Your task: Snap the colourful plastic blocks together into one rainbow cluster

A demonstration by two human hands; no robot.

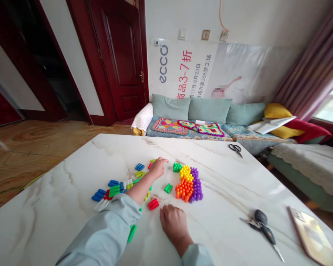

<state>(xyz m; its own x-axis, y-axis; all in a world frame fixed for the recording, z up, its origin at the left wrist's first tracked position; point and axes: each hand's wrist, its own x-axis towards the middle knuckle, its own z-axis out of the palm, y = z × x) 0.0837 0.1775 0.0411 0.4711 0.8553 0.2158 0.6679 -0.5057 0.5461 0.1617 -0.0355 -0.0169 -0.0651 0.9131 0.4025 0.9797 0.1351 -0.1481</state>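
A cluster of joined plastic pegs [189, 183] lies on the white marble table [72, 177], in yellow, orange and purple with a green piece at its far left. My left hand [158, 167] reaches across to the loose pegs [119, 186], fingers curled over a small piece near the far ones; what it grips is hidden. My right hand [174, 221] rests knuckles-up on the table near a red peg pair [153, 204], fingers folded under. A green peg pair [168, 188] lies between my hands and the cluster.
Scissors [235, 149] lie at the far right of the table. Keys with a car fob [262, 223] and a phone [312, 236] sit near the right edge. A sofa with cushions [208, 111] stands behind the table, and a dark red door [122, 59] beyond.
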